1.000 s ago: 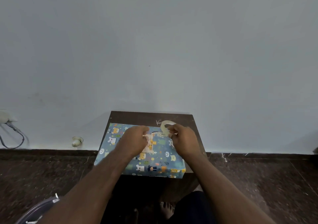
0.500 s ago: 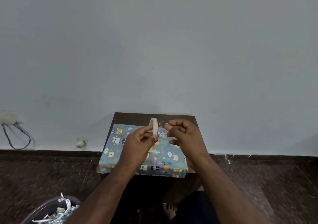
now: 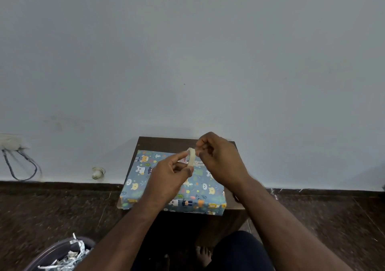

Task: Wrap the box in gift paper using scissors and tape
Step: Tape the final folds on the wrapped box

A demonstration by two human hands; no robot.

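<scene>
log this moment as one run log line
left hand: holds tape roll | right hand: picks at tape | wrapped box: on stool

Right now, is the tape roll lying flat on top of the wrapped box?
No, the left hand holds the tape roll up above the wrapped box while the right hand pinches at its edge.

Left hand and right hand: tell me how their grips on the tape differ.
The left hand holds the tape roll itself, edge-on between thumb and fingers; the right hand pinches only at the roll's far edge, probably the loose end. The left hand sits lower and nearer; the right hand is higher. Both are raised above the wrapped box.
</scene>
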